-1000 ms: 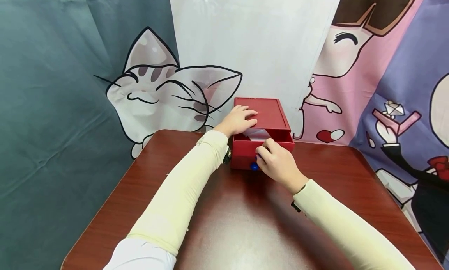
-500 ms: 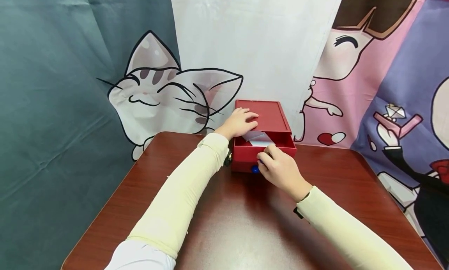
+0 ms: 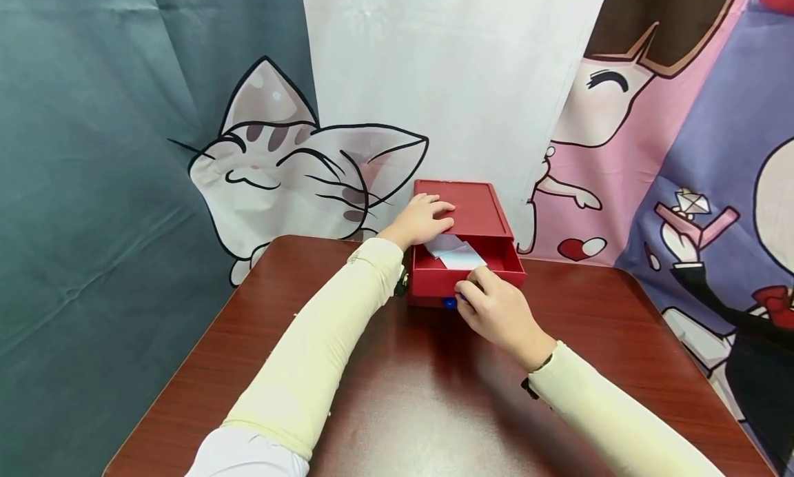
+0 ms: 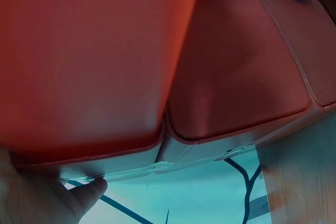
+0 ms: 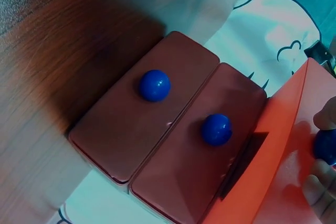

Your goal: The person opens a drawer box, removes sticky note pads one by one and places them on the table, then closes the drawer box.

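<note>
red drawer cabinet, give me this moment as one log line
left hand: rests on red drawer cabinet | right hand: pinches blue knob | top drawer: open, pale sheets inside | middle drawer, bottom drawer: closed

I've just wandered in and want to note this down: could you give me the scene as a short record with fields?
Left hand: rests on the top of the red cabinet
Right hand: grips the blue knob of the top drawer
Top drawer: open, two pale sheets overlapping inside
Middle drawer: shut
Bottom drawer: shut
Surface: brown table
Background: cartoon-printed cloth
</note>
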Demonstrator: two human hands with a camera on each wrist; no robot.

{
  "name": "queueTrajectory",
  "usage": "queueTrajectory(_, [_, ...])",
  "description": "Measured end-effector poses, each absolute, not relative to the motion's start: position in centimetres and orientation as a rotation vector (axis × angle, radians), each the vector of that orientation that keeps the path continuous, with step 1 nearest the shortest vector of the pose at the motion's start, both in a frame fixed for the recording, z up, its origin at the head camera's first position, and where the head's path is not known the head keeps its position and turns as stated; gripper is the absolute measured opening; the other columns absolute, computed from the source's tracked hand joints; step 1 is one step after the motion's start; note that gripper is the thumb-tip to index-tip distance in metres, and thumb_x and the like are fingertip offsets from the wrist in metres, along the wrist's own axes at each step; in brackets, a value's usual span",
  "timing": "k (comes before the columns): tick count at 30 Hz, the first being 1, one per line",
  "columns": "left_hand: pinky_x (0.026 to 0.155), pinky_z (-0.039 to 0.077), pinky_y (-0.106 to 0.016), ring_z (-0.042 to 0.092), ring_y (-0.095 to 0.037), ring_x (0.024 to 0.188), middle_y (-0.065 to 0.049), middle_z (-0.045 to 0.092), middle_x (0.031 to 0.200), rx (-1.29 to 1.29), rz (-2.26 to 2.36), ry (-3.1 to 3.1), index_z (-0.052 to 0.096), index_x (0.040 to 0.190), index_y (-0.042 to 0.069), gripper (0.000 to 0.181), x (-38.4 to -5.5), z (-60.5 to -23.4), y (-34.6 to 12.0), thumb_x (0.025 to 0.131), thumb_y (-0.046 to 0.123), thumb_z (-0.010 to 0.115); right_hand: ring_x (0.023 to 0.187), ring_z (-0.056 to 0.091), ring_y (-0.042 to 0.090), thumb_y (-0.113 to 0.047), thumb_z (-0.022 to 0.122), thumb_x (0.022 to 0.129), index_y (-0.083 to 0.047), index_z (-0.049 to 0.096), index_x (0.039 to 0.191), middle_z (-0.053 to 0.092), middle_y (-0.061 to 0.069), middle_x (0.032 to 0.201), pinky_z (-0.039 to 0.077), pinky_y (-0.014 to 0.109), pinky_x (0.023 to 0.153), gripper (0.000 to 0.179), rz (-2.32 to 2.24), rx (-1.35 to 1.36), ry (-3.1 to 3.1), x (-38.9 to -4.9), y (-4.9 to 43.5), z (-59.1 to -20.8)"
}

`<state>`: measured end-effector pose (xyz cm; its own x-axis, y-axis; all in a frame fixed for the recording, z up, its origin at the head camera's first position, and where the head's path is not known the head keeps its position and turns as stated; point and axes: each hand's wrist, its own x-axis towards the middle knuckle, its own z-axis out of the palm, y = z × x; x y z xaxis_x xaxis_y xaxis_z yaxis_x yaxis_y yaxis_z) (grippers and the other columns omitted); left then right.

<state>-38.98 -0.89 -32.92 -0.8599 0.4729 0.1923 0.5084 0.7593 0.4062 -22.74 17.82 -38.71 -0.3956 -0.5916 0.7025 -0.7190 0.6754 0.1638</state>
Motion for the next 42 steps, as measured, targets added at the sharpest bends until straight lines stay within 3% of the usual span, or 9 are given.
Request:
queueTrajectory(7, [0.121,0.023,-0.040,0.022,-0.024,0.151,-0.006,0.038,0.160,-0.804,-0.672,-2.886,0.058,0.144,0.029,0.046,-38.8,-32.9,-0.9,0.101,0.044,0.050,0.070,0.054,0.020,-0.010,0.070,0.083,-0.007,0.068,0.096,0.055,0.009,0.091,0.052,0.033,0.058,0.013,0.205,1.027,-2.065,-21.8,17.8,-38.8])
queueTrajectory(31, [0.121,0.023,-0.041,0.021,-0.025,0.151,-0.006,0.038,0.160,-0.798,-0.674,-2.879,0.058,0.144,0.028,0.046,-38.3,-32.9,-0.9,0.101,0.042,0.049,0.072,0.058,0.022,-0.009,0.077,0.077,-0.008,0.069,0.098,0.058,0.010,0.094,0.057,0.035,0.062,0.022,0.230,1.029,-2.051,-19.8,17.9,-39.2])
queueTrajectory(39, [0.121,0.023,-0.041,0.022,-0.026,0.151,-0.006,0.038,0.160,-0.805,-0.680,-2.862,0.058,0.144,0.028,0.046,-38.4,-32.8,-0.9,0.101,0.041,0.048,0.061,0.055,0.020,-0.023,0.058,0.094,-0.009,0.066,0.103,0.058,0.012,0.096,0.051,0.034,0.049,0.019,0.141,1.003,-2.007,-19.7,18.0,-38.5])
queueTrajectory(42, [0.121,0.022,-0.041,0.021,-0.026,0.151,-0.006,0.038,0.160,-0.805,-0.674,-2.870,0.058,0.144,0.028,0.047,-38.5,-32.9,-0.9,0.101,0.042,0.048,0.058,0.055,0.018,-0.029,0.057,0.094,-0.009,0.066,0.098,0.059,0.011,0.095,0.049,0.033,0.045,0.023,0.182,0.991,-1.972,-19.5,17.6,-37.1])
